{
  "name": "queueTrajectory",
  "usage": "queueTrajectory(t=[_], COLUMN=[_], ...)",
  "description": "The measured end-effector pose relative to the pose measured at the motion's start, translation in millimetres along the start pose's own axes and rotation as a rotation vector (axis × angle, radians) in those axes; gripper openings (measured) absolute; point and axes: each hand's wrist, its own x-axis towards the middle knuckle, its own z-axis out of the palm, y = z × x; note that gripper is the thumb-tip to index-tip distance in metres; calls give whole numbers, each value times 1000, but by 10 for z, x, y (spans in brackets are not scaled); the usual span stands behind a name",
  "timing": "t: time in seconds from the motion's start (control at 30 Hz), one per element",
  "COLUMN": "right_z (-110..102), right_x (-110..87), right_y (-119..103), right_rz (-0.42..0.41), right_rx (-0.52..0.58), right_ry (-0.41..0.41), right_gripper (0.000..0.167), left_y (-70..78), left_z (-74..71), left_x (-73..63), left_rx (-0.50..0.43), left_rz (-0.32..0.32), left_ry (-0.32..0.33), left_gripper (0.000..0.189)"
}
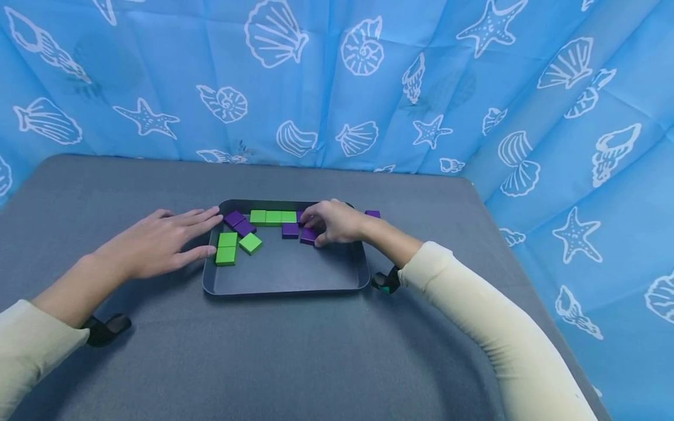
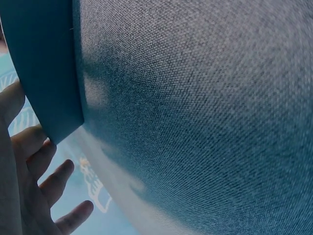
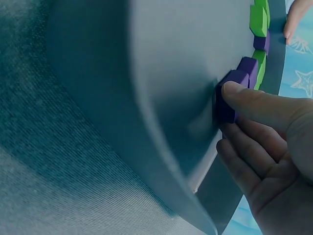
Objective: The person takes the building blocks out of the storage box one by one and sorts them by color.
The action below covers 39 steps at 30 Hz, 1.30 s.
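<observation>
A dark rectangular tray (image 1: 284, 272) lies on the table with square green and purple blocks in it. My right hand (image 1: 339, 221) reaches over its right side and pinches a purple block (image 3: 230, 95) between thumb and fingers. Another purple block (image 1: 290, 230) sits just left of that one. Along the far wall runs a row of green blocks (image 1: 273, 218), with a purple block partly hidden behind my right fingers. My left hand (image 1: 163, 242) touches the tray's left rim with fairly straight, spread fingers. Near it are two green blocks (image 1: 226, 248), a turned green block (image 1: 250, 243) and two tilted purple blocks (image 1: 239, 223).
One purple block (image 1: 372, 214) lies outside the tray, beyond its right edge and partly behind my right forearm. The grey cloth-covered table (image 1: 274, 356) extends around the tray. A blue curtain (image 1: 326, 82) with white shells hangs behind and to the right.
</observation>
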Motion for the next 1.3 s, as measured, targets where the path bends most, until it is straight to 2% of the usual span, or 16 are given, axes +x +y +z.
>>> queueTrajectory(t=[0.33,0.63,0.77,0.97,1.3], right_z=[-110,-402,-528,-627,-541], right_x=[-37,-246,-379,-603,-928], right_y=[-21,56,177,436,997], right_rz=[-14,-27,-24,4,96], right_rx=[26,67,74,140,160], right_ry=[-64,17,80,146,222], right_gripper=[53,51,52,49,50], left_y=[4,18,29,28,42], left_z=[-8,-13,-22,-23,-24], left_x=[-4,4,1,-10,4], left_rx=[0,23,20,16,14], left_rz=[6,-3,-2,0,-12], left_ry=[7,4,-7,-13,-19], left_gripper=[71,71,71,71,71])
